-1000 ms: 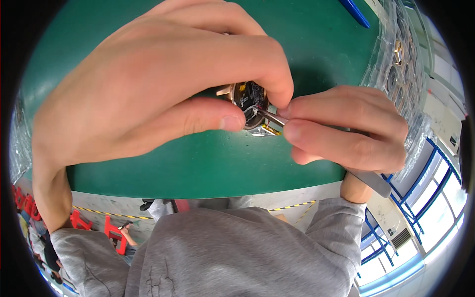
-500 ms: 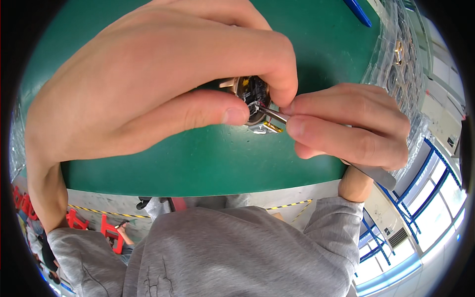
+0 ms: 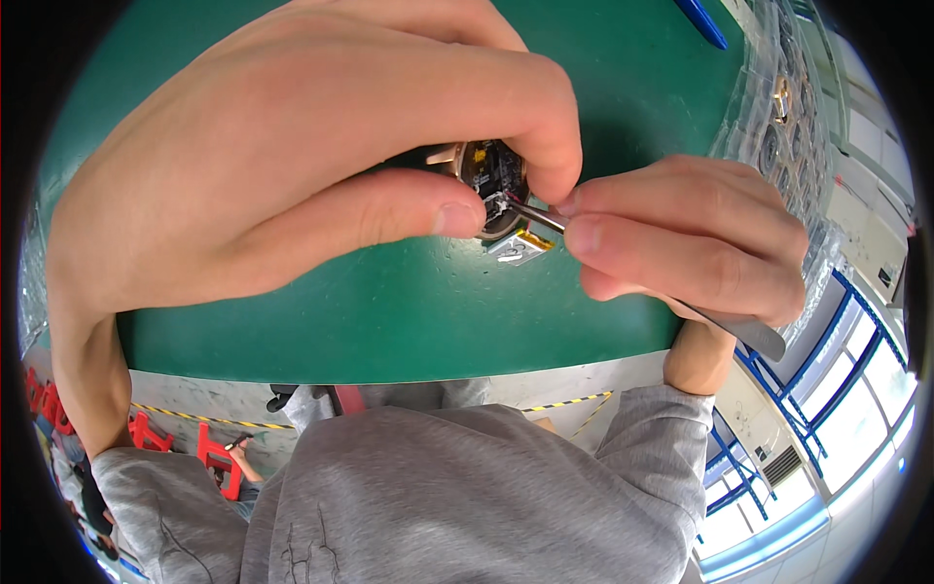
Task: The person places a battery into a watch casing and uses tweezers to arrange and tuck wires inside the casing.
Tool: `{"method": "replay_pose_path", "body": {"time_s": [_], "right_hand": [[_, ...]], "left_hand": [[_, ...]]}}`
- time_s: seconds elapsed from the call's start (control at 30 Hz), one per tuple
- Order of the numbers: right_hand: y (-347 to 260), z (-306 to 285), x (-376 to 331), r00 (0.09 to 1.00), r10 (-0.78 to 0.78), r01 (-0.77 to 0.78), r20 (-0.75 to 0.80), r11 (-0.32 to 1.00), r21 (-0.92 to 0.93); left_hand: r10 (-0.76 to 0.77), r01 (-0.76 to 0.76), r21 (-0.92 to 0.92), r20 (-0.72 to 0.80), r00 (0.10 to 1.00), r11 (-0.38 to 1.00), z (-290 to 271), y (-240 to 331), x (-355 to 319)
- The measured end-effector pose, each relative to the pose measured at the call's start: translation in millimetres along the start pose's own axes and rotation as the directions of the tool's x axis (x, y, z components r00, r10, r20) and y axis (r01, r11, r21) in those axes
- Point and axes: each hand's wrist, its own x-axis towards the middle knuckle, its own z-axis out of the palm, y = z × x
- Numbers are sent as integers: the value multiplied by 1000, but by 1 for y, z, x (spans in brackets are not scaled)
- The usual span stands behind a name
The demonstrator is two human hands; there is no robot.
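I'm Holding a Watch Case point(image 3: 494, 173) While My Tweezers point(image 3: 538, 215) Are Pointing into It

Nearest my body, my grey shirt point(image 3: 467, 487) is filling the lower part of the view. My left hand point(image 3: 263, 165) is arching over the case, thumb and forefinger curling around opposite sides and gripping it between them. The other fingers are bending behind, mostly out of sight.

My right hand point(image 3: 696, 238) is closing in a pinch on the tweezers, thumb and fingertips pressing together near the slim end, while the broad grey end is sticking out below the palm. The tips are sitting inside the round, rose-gold case, beside a small whitish part; I cannot tell whether they are gripping anything.

The case is staying between my two hands, its dark interior facing up. Just below it, a flat silver piece point(image 3: 520, 249) with a yellow edge is showing. Underneath, the green counter point(image 3: 409, 331) is spreading out.

Farther off, a blue pen-like object point(image 3: 702, 24) is lying toward the upper right, and clear plastic trays point(image 3: 773, 151) with round compartments are standing beyond, one holding a gold-coloured piece point(image 3: 782, 99).

Past the counter, yellow-and-black tape point(image 3: 209, 417) is crossing the floor, red stools point(image 3: 151, 434) are standing at the left, and blue frames point(image 3: 806, 409) are lining the bright windows point(image 3: 858, 384) at the right.
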Motion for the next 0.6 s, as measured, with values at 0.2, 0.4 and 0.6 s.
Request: {"method": "replay_pose_path", "body": {"time_s": [0.2, 0.4, 0.6], "right_hand": [[4, 8, -3, 996, -21, 21, -88, 1000, 3], [-5, 10, 0, 987, 121, -125, -107, 991, -38], [-18, 20, -2, 957, 237, -233, -170, 972, 41]], "left_hand": [[-1, 1, -6, -20, 1000, 1000, 2, 0, 0], [-2, 1, -24, -63, 998, 1000, 6, 1, -2], [-37, 32, -33, -167, 985, 999, 14, 7, -9]]}}
